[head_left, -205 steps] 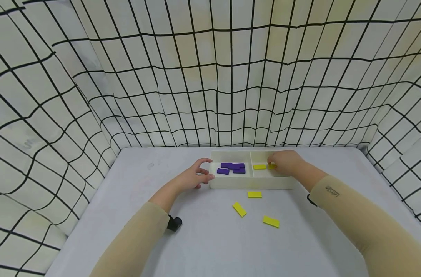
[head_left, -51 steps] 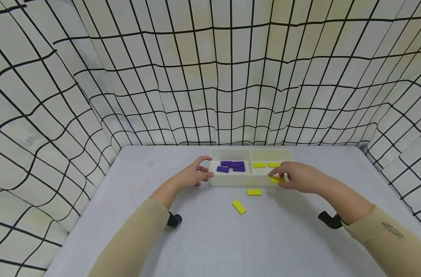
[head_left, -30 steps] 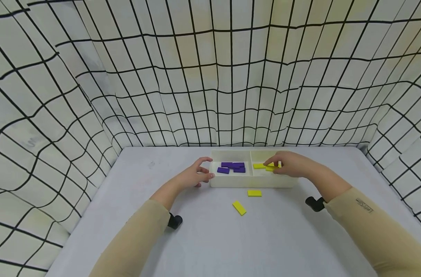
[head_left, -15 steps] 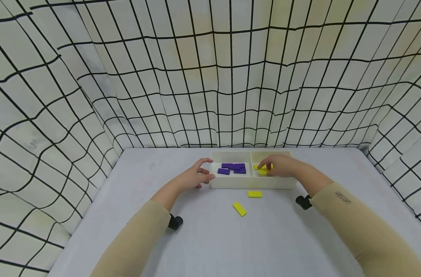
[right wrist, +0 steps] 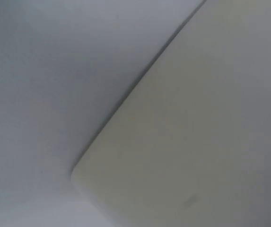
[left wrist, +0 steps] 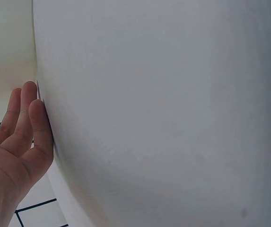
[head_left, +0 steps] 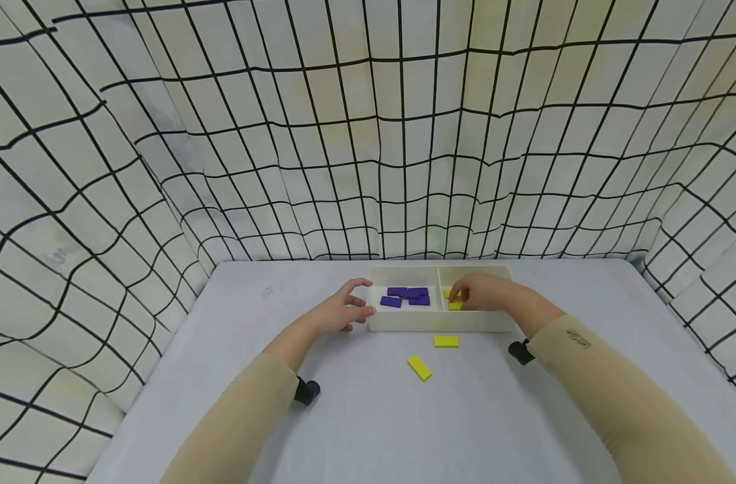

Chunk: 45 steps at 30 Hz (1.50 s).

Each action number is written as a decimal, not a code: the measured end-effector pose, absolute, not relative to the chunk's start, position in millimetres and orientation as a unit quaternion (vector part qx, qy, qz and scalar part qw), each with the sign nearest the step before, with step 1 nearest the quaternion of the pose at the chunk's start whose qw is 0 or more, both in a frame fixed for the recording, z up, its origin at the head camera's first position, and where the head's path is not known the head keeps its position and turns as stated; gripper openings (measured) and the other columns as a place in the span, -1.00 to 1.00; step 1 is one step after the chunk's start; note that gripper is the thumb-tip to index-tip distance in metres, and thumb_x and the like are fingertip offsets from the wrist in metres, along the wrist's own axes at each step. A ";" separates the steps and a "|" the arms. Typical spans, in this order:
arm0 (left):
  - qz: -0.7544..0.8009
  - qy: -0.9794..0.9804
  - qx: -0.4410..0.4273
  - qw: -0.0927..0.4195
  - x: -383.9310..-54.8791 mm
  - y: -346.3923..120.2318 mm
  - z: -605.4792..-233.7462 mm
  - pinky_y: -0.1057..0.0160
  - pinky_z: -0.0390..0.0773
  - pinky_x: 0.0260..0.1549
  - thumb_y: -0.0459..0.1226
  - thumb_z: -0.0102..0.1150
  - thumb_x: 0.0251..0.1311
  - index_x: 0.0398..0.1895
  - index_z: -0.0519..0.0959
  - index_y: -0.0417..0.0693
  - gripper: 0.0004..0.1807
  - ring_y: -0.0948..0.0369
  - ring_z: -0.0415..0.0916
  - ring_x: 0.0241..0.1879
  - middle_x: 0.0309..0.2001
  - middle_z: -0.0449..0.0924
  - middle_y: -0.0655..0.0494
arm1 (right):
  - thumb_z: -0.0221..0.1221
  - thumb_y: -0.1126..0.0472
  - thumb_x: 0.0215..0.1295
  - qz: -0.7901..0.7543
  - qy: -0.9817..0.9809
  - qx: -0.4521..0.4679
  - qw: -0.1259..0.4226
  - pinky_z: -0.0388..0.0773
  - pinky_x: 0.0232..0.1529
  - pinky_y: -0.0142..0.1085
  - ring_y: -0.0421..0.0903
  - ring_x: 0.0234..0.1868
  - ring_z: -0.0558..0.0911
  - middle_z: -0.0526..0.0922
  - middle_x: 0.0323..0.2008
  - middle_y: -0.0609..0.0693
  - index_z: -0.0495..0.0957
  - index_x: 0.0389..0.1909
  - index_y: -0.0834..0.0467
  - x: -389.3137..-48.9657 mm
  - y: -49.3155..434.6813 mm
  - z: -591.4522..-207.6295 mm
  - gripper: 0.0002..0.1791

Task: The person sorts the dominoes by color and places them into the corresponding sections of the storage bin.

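Note:
A white two-compartment box (head_left: pixel 404 323) stands near the back of the table. My left hand (head_left: pixel 337 310) rests at its left end, fingertips at the end wall; the left wrist view shows the fingers (left wrist: pixel 33 118) nearly straight. Down inside the right compartment, my right hand (head_left: pixel 485 292) pinches a yellow tile (head_left: pixel 455 306) close over the floor. Another yellow tile (head_left: pixel 446 294) lies just behind it, and the hand hides the rest of that compartment. Several purple tiles (head_left: pixel 391 302) lie in the left compartment, some overlapping. The right wrist view shows only the box's outer wall (right wrist: pixel 182 132) and the table.
Two yellow tiles lie on the white table (head_left: pixel 368 430) in front of the box: one lengthwise tile (head_left: pixel 446 341) near its wall, one slanted tile (head_left: pixel 419 368) closer in. White walls behind a black grid (head_left: pixel 404 168) rise at the back and sides.
A yellow tile from the table's right front has been carried by my right hand over the front wall into the right compartment, then moved left and lowered. My left hand stays put.

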<state>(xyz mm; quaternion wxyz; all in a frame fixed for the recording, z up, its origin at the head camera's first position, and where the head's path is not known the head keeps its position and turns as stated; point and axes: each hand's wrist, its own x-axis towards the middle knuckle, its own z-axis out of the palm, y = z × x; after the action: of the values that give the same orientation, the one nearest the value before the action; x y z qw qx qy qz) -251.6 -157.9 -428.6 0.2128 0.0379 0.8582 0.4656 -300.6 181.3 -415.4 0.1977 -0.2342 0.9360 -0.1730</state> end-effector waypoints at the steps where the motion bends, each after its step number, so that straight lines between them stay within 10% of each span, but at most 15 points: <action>1: 0.465 0.858 0.037 0.213 -251.4 -158.2 -428.6 0.19 0.55 -0.21 0.00 0.30 0.26 0.40 0.16 0.54 -0.28 0.15 0.59 -0.07 0.18 0.45 0.00 | 0.30 0.28 0.27 -0.173 0.936 -0.232 0.198 0.50 -0.14 -0.23 -0.05 -0.14 0.48 0.56 -0.22 -0.04 0.67 -0.03 0.00 -300.9 180.2 -415.7 -0.73; 45: 0.469 0.856 0.046 0.211 -251.5 -160.9 -432.1 0.17 0.54 -0.19 0.03 0.30 0.26 0.41 0.14 0.53 -0.27 0.17 0.60 -0.07 0.19 0.45 0.00 | 0.28 0.14 0.34 -0.225 0.939 -0.219 0.138 0.50 -0.18 -0.18 -0.06 -0.23 0.51 0.60 -0.23 -0.07 0.64 0.02 0.07 -286.8 205.0 -396.3 -0.73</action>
<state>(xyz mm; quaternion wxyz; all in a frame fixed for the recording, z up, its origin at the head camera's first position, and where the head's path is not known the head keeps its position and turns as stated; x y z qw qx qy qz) -251.5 -160.9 -432.1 0.2111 0.0457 0.8561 0.4694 -286.8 205.0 -396.3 0.1379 -0.2191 0.9393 -0.2250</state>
